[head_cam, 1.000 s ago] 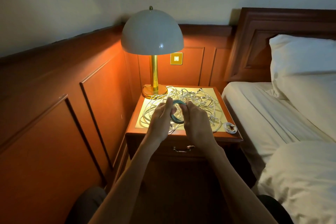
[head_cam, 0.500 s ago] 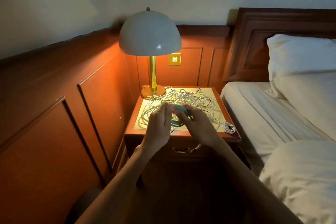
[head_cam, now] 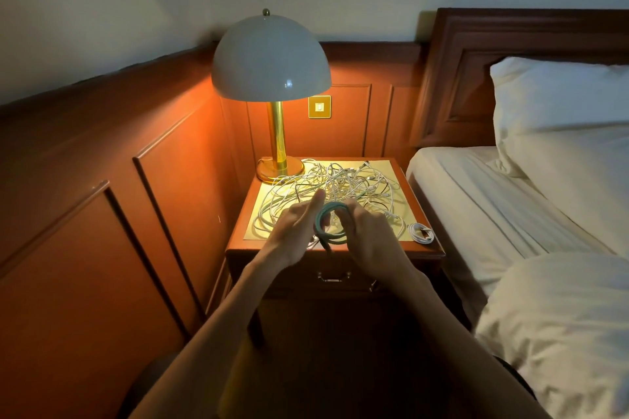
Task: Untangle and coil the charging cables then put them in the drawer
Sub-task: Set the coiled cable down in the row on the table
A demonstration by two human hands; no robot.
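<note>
A green cable point(head_cam: 326, 225) is wound into a coil between my two hands, just above the front edge of the nightstand point(head_cam: 431, 248). My left hand point(head_cam: 295, 226) holds the coil's left side, with the thumb raised. My right hand point(head_cam: 369, 235) grips its right side, fingers curled over the loops. Behind them a tangle of white cables point(head_cam: 340, 185) covers the nightstand top. One small white coiled cable point(head_cam: 421, 232) lies at the front right corner. The drawer point(head_cam: 299, 274) under the top is closed; its brass handle point(head_cam: 333, 276) shows between my wrists.
A lamp point(head_cam: 272, 78) with a white dome shade and brass stem stands at the back left of the nightstand. Wood wall panelling runs along the left. A bed point(head_cam: 503, 214) with white sheets and pillows sits close on the right.
Both hands have kept turning the green coil; a loose end now hangs at its lower left. The view has shifted slightly.
</note>
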